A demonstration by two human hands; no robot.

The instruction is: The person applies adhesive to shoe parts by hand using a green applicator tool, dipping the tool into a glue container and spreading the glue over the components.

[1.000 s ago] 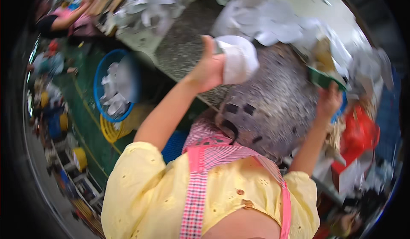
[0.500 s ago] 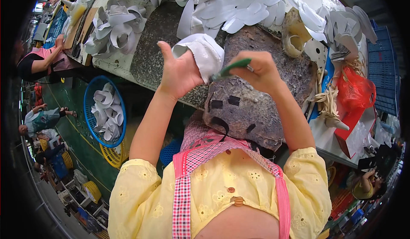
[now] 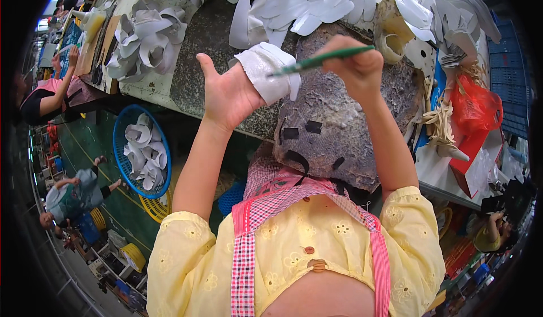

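Observation:
A curved white shoe upper (image 3: 262, 72) rests over the fingers of my left hand (image 3: 229, 95), which is palm up with its thumb sticking out; those fingers are mostly hidden by the piece. My right hand (image 3: 357, 71) grips a green-handled brush (image 3: 319, 61) between thumb and fingers. The brush's tip lies over the outer face of the shoe upper; whether it touches cannot be made out. Both hands are above the near edge of the worktable, the right one over a grey, crusted pad (image 3: 345, 136).
Flat white insole-like pieces (image 3: 308, 5) are heaped at the back, near a yellowish, glue-crusted pot (image 3: 391, 39). More white uppers (image 3: 148, 42) lie at left. A blue basket (image 3: 116, 147) of white pieces stands below. At right are a red bag (image 3: 472, 105) and blue crates (image 3: 509, 79).
The brush has swung up from the lower right edge of the shoe upper to across its face. My right hand has risen slightly to the right; my left hand stays nearly in place.

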